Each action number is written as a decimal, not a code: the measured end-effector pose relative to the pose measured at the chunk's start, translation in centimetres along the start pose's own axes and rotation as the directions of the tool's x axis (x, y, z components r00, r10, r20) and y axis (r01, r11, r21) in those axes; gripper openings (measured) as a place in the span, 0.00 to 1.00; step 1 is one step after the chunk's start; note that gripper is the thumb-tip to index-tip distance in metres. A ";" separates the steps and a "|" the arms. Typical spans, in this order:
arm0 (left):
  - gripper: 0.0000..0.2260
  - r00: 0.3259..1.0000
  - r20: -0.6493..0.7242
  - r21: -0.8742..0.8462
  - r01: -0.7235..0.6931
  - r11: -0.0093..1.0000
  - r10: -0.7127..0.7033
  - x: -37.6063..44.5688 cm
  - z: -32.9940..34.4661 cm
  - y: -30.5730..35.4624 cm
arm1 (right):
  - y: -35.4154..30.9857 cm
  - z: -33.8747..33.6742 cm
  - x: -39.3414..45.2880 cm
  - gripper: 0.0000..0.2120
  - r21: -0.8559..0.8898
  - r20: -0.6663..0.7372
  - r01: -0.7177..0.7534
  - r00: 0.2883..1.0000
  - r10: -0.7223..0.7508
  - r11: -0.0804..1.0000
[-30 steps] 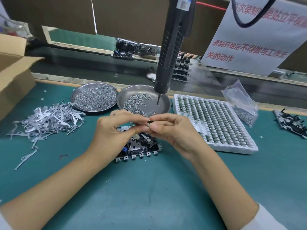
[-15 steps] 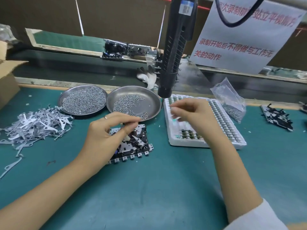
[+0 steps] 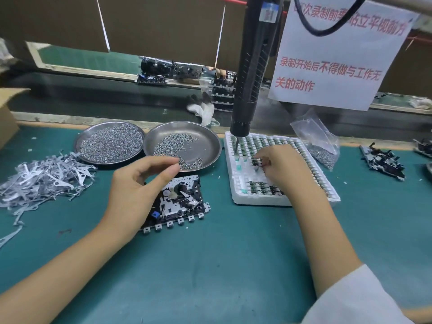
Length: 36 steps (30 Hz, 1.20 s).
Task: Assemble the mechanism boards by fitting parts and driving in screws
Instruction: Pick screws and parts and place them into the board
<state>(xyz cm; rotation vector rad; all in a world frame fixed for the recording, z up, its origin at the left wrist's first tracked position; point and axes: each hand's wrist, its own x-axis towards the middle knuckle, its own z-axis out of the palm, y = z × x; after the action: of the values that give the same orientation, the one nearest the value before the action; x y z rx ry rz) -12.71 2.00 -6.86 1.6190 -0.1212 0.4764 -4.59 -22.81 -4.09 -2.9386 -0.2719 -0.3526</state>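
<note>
A: Item one, mechanism board [image 3: 180, 202]?
B: Flat on the green mat, near edge of the two screw dishes; left hand [image 3: 138, 188] over its left part, fingers loosely curled, thumb near forefinger, holding nothing visible

A: Right hand [image 3: 280, 169]?
B: Down in the white foam tray [image 3: 245, 199], fingertips among the small parts; whether it pinches one, cannot tell

A: Other stock?
B: Hanging electric screwdriver [image 3: 252, 71] above the tray's far corner; pile of metal levers [image 3: 44, 176] far left; bag of screws [image 3: 320, 146] right of the tray
</note>
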 end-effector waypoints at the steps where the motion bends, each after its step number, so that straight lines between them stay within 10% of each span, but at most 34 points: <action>1: 0.06 1.000 0.000 0.001 0.006 1.000 -0.006 0.0 0.0 -0.1 | -0.1 -0.1 0.1 0.21 -0.021 0.001 -0.007 1.000 0.007 1.000; 11: 0.08 0.999 0.039 -0.012 0.026 1.000 -0.025 -0.1 0.0 -0.3 | -0.3 -1.0 0.2 0.11 0.183 -0.096 -0.042 0.994 0.060 0.982; 15: 0.08 0.999 0.044 -0.007 0.010 1.000 -0.010 -0.2 0.0 -0.4 | -2.7 -1.9 -1.6 0.09 0.788 0.125 -0.122 0.991 0.037 0.603; 22: 0.10 0.997 0.070 -0.010 -0.043 0.999 0.043 -0.3 0.0 -0.3 | -7.9 1.4 -3.1 0.05 0.972 0.227 -0.207 0.949 -0.221 0.110; 36: 0.08 0.993 0.112 -0.032 -0.032 0.999 0.035 -0.3 0.0 -0.2 | -8.5 2.3 -3.4 0.09 0.980 0.164 -0.141 0.971 -0.172 0.138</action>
<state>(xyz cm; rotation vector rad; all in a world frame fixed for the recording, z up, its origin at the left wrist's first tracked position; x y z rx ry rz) -12.93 1.98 -7.19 1.6159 -0.2399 0.4066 -9.08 -14.66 -5.86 -1.5419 -0.3701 0.1967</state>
